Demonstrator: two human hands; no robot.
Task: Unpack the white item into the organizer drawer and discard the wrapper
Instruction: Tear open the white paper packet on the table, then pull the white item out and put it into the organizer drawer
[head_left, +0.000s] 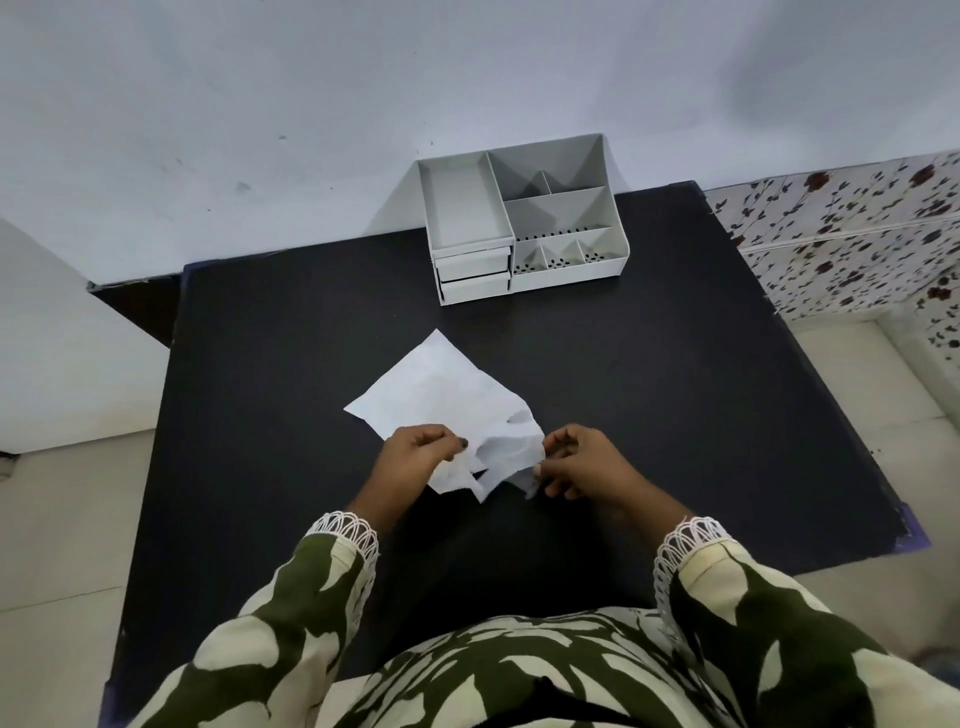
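A crumpled white paper wrapper (441, 400) lies on the black table (675, 395), its far corner pointing toward the organizer. My left hand (415, 454) pinches its near left part. My right hand (576, 460) pinches the torn near right edge. Whatever is inside the wrapper is hidden by the folds. The white organizer (524, 218) stands at the table's far edge against the wall. Its two small drawers (474, 273) at the front left are pushed in.
Open compartments fill the organizer's top, some with perforated floors. A floral-patterned surface (857, 234) lies to the right of the table. Pale floor shows on both sides. My patterned sleeves cover the near table edge.
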